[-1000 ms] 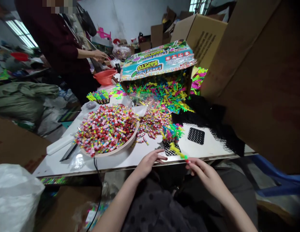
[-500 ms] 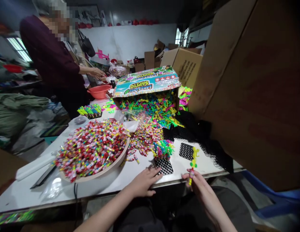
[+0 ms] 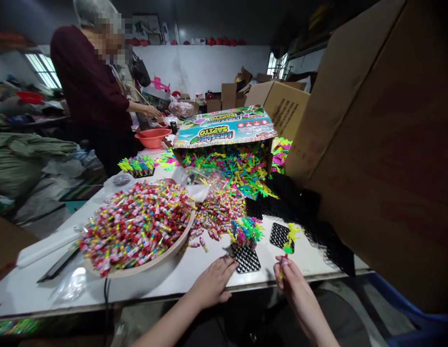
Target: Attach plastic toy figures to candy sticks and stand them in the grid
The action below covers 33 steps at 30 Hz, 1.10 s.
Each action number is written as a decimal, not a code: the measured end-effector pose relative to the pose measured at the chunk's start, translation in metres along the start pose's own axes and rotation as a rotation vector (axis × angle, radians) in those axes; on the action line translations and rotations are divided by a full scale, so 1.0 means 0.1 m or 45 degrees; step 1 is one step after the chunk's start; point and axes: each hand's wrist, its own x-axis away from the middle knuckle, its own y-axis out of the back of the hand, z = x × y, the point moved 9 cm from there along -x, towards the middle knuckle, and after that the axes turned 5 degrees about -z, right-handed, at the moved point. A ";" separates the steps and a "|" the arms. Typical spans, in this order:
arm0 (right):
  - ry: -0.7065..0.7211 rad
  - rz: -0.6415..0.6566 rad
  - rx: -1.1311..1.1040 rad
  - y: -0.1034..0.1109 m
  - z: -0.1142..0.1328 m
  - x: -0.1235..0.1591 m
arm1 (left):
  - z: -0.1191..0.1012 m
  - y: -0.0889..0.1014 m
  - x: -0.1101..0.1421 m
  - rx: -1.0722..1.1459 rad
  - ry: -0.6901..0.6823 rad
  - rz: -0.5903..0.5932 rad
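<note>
On a long white flat table (image 3: 180, 284), small red-and-pink cylindrical plastic tubes (image 3: 137, 217) are heaped in a round cream plastic basin (image 3: 180, 249) at the left. A black rectangular plastic grid (image 3: 250, 262) is set to its right. Behind, an open blue cardboard box (image 3: 217, 137) is placed, with a round orange plastic bowl (image 3: 151, 140) left of it.

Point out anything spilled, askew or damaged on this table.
Small tubes lie loose on the table beside the heaped basin, as if spilled over. Behind them, the printed box has its open side facing the near edge, with plastic figures spilling out. Both may be deliberate; no damage is clear.
</note>
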 end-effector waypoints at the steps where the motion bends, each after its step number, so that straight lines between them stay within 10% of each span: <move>1: 0.012 -0.005 0.052 0.01 0.01 -0.01 | -0.01 0.01 0.00 0.007 -0.018 -0.005; 10: 0.350 -0.133 0.439 0.02 0.27 0.01 | -0.09 0.06 -0.03 0.006 -0.116 -0.022; 33: 0.407 -0.532 0.222 0.25 0.30 0.15 | -0.11 0.16 0.00 0.025 -0.154 -0.060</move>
